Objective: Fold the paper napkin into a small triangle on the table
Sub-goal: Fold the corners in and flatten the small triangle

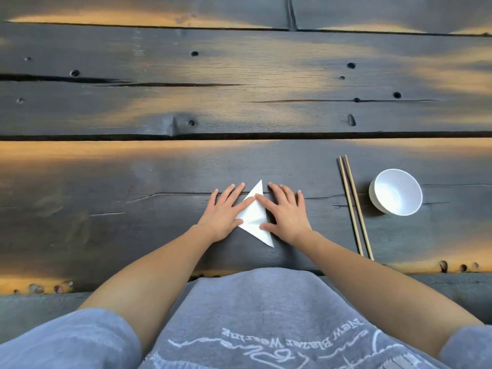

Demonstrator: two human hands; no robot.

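Observation:
A white paper napkin (254, 218), folded into a narrow triangle, lies flat on the dark wooden table (133, 182) near its front edge. One tip points away from me and another points toward me at the right. My left hand (223, 211) rests flat on the napkin's left side with fingers spread, its index finger reaching across the paper. My right hand (286, 211) lies flat on the napkin's right side, index finger meeting the left one near the middle. Both palms press down; neither hand grips the paper.
A pair of wooden chopsticks (355, 206) lies to the right of my right hand, pointing away from me. A white bowl (396, 192) stands just beyond them at the right. The table's front edge (266, 270) runs close to my body.

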